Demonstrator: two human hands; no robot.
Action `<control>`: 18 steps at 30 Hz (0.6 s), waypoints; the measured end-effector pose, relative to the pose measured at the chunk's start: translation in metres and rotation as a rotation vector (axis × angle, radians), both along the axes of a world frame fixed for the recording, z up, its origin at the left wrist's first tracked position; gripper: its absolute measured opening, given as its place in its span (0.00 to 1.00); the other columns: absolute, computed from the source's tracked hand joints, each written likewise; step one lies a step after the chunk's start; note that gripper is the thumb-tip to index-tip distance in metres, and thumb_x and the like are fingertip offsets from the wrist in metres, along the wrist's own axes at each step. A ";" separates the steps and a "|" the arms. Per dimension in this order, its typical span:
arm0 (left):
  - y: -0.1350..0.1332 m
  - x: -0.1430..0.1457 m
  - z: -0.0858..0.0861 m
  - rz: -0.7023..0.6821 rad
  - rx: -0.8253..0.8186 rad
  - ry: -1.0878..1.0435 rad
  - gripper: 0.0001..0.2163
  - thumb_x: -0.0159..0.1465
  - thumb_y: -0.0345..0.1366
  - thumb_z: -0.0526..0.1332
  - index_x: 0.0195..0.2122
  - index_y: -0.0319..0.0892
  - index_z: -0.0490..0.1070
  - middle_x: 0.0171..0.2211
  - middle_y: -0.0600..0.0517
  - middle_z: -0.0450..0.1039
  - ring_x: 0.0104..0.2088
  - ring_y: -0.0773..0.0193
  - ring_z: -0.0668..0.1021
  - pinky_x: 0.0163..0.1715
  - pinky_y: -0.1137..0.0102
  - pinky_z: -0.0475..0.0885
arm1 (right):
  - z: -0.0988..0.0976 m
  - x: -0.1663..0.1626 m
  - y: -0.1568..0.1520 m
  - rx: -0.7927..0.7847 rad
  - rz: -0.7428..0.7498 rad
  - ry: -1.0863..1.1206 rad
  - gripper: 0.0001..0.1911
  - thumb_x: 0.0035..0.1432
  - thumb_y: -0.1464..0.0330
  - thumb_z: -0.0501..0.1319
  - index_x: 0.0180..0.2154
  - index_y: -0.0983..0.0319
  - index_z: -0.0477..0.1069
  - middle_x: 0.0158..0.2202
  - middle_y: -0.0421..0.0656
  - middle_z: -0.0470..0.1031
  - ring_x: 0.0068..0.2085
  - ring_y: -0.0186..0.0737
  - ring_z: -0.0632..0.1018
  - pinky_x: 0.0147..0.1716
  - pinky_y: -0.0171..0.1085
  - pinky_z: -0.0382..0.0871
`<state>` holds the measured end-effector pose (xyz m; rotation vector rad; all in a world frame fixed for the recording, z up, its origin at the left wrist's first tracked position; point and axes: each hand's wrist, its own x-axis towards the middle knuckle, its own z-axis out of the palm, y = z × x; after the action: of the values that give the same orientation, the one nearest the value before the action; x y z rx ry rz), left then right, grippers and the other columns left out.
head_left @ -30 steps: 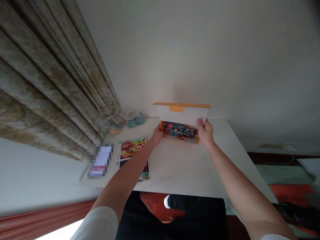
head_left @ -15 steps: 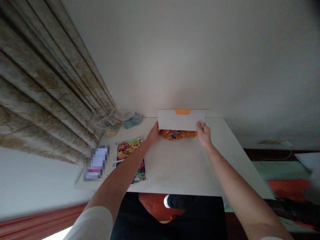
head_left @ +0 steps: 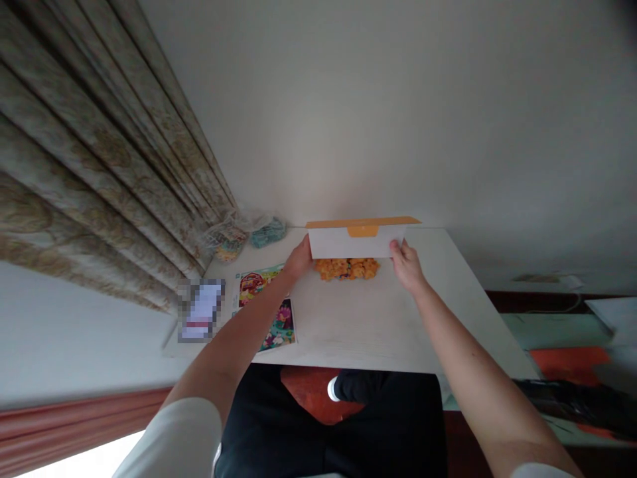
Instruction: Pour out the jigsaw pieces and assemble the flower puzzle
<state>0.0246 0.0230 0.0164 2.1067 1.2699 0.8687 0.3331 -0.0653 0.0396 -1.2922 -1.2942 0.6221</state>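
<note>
While the box (head_left: 353, 245) is gripped at one end by the left hand (head_left: 299, 257), the right hand (head_left: 408, 267) clasps the other, thumb on its white face. Orange pieces (head_left: 362, 268) lie between the hands, on the table (head_left: 368, 325). Left of the left hand are prints (head_left: 284, 317), bags (head_left: 269, 234) and, farther out, a blurred phone (head_left: 204, 309).

1 pale, plain wall (head_left: 358, 119) rose behind 1 white table (head_left: 363, 325), whose top looked faintly grained. A floral curtain (head_left: 99, 146) hung in deep folds at left. Reddish floor (head_left: 308, 392) showed below the table's near edge. Dim, soft light brightened the wall's middle.
</note>
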 end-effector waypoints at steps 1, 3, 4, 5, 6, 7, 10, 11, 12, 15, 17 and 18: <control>0.001 0.001 0.002 0.006 -0.003 -0.030 0.28 0.59 0.25 0.64 0.62 0.42 0.67 0.61 0.40 0.73 0.61 0.46 0.76 0.63 0.56 0.71 | 0.003 -0.001 0.001 0.006 -0.008 0.002 0.36 0.62 0.36 0.56 0.54 0.57 0.76 0.54 0.52 0.81 0.56 0.56 0.80 0.57 0.53 0.74; 0.004 0.003 0.005 0.017 -0.002 -0.097 0.27 0.59 0.26 0.64 0.61 0.43 0.69 0.62 0.42 0.73 0.62 0.44 0.75 0.65 0.53 0.69 | 0.011 -0.003 0.003 0.023 -0.023 -0.002 0.36 0.62 0.36 0.56 0.53 0.57 0.76 0.52 0.52 0.81 0.55 0.55 0.80 0.55 0.53 0.75; 0.005 0.004 0.005 0.022 -0.002 -0.139 0.26 0.59 0.27 0.64 0.60 0.44 0.70 0.62 0.42 0.73 0.63 0.43 0.74 0.66 0.53 0.68 | 0.015 -0.004 0.004 0.034 -0.031 -0.011 0.36 0.61 0.36 0.56 0.52 0.57 0.76 0.50 0.51 0.82 0.54 0.55 0.81 0.54 0.53 0.75; 0.005 0.005 0.006 0.025 -0.004 -0.187 0.25 0.59 0.27 0.64 0.59 0.45 0.71 0.62 0.43 0.73 0.64 0.43 0.73 0.67 0.52 0.66 | 0.020 -0.005 0.004 0.047 -0.040 -0.025 0.36 0.61 0.36 0.56 0.51 0.57 0.77 0.50 0.52 0.82 0.53 0.55 0.81 0.54 0.52 0.75; 0.006 0.006 0.006 0.025 -0.009 -0.240 0.24 0.59 0.28 0.64 0.58 0.46 0.72 0.62 0.44 0.73 0.65 0.43 0.72 0.68 0.52 0.65 | 0.025 -0.006 0.005 0.061 -0.049 -0.040 0.36 0.61 0.35 0.56 0.49 0.57 0.77 0.49 0.52 0.82 0.53 0.55 0.81 0.54 0.52 0.75; 0.006 0.008 0.007 0.024 -0.017 -0.295 0.24 0.59 0.29 0.64 0.57 0.46 0.72 0.62 0.44 0.73 0.65 0.43 0.71 0.68 0.51 0.64 | 0.029 -0.007 0.006 0.072 -0.056 -0.054 0.36 0.60 0.34 0.56 0.48 0.57 0.78 0.48 0.52 0.82 0.53 0.55 0.80 0.54 0.51 0.75; 0.004 0.014 0.011 0.009 -0.033 -0.393 0.24 0.58 0.30 0.65 0.57 0.46 0.71 0.61 0.45 0.73 0.66 0.44 0.70 0.69 0.50 0.62 | 0.036 -0.006 0.007 0.087 -0.055 -0.063 0.38 0.58 0.32 0.55 0.47 0.56 0.79 0.47 0.53 0.82 0.53 0.56 0.80 0.53 0.52 0.75; 0.003 0.016 0.013 0.005 -0.034 -0.404 0.24 0.58 0.30 0.65 0.57 0.45 0.71 0.61 0.44 0.73 0.66 0.45 0.70 0.69 0.50 0.62 | 0.036 -0.004 0.008 0.084 -0.055 -0.056 0.38 0.58 0.32 0.55 0.46 0.56 0.78 0.46 0.53 0.82 0.53 0.56 0.80 0.52 0.52 0.75; 0.003 0.019 0.015 0.000 -0.039 -0.410 0.24 0.58 0.30 0.65 0.57 0.44 0.71 0.60 0.44 0.73 0.65 0.45 0.71 0.68 0.50 0.63 | 0.036 -0.003 0.009 0.079 -0.058 -0.047 0.37 0.58 0.32 0.56 0.45 0.56 0.78 0.45 0.52 0.82 0.52 0.55 0.80 0.52 0.52 0.75; 0.004 0.023 0.025 -0.051 -0.103 -0.434 0.28 0.55 0.28 0.66 0.59 0.41 0.69 0.60 0.41 0.74 0.61 0.47 0.74 0.65 0.52 0.67 | 0.034 0.004 0.018 0.058 -0.118 0.011 0.35 0.57 0.33 0.57 0.40 0.57 0.78 0.40 0.49 0.82 0.49 0.54 0.80 0.50 0.51 0.75; 0.007 0.021 0.033 -0.131 -0.184 -0.478 0.32 0.52 0.29 0.68 0.60 0.40 0.68 0.62 0.41 0.72 0.61 0.48 0.74 0.63 0.53 0.69 | 0.036 0.008 0.028 0.038 -0.156 0.088 0.35 0.56 0.33 0.58 0.37 0.58 0.77 0.37 0.48 0.81 0.47 0.53 0.81 0.47 0.51 0.76; 0.008 0.018 0.038 -0.172 -0.229 -0.508 0.34 0.51 0.30 0.70 0.61 0.41 0.68 0.63 0.41 0.71 0.61 0.48 0.74 0.62 0.54 0.70 | 0.038 0.009 0.033 0.024 -0.155 0.138 0.35 0.56 0.32 0.58 0.36 0.58 0.77 0.37 0.48 0.81 0.46 0.53 0.81 0.46 0.51 0.76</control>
<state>0.0430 0.0309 0.0541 1.6449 0.8624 1.0406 0.3425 -0.0321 0.0780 -1.2932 -1.0752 0.5734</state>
